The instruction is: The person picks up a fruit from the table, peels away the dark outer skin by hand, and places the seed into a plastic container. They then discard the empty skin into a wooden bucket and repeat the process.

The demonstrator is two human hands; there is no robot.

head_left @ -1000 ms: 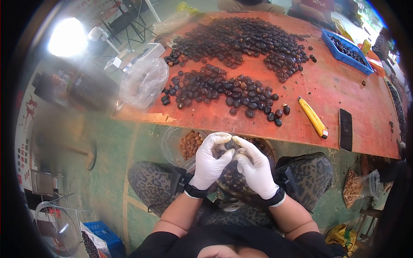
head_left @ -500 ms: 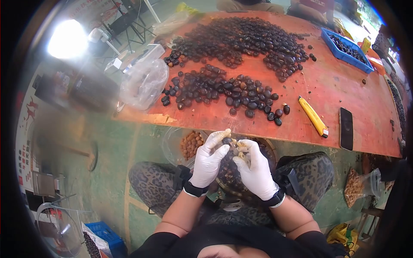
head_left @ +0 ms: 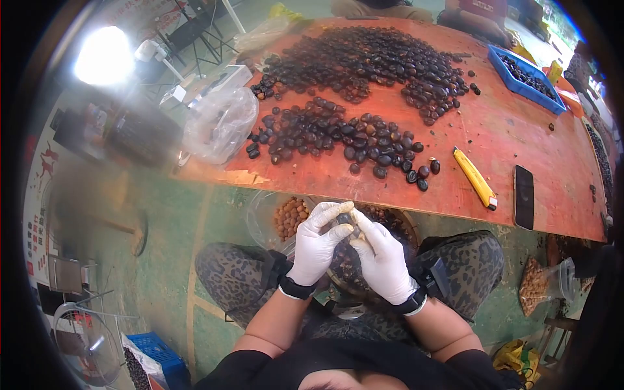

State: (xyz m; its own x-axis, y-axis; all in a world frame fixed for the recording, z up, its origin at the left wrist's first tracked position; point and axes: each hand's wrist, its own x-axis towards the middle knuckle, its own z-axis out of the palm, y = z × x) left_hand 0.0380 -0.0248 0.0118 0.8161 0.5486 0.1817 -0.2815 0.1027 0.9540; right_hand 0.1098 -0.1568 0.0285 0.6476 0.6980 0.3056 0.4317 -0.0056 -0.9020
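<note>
Over my lap, both hands wear white gloves and meet at the fingertips. My left hand [head_left: 313, 246] is closed, pinching a dark nut [head_left: 345, 221] between thumb and fingers. From the other side, my right hand [head_left: 385, 259] closes its thumb and index finger at the same nut; the fingers hide most of it. Below the hands is a round basket [head_left: 413, 229] with dark shell pieces [head_left: 383, 216] in it. Just left of it, a clear plastic tub [head_left: 259, 223] holds light brown nuts [head_left: 291, 217].
Heaps of dark nuts [head_left: 364, 58] cover much of the red table [head_left: 468, 130]. A yellow box cutter [head_left: 475, 179] and a phone [head_left: 523, 196] lie near its front edge. Plastic bags [head_left: 221, 127] and a blue tray [head_left: 528, 79] sit farther off. People sit across the table.
My right fingertips have moved up and inward, closing around the dark nut. Pale bits seen at those fingers earlier no longer show. My left hand has barely moved.
</note>
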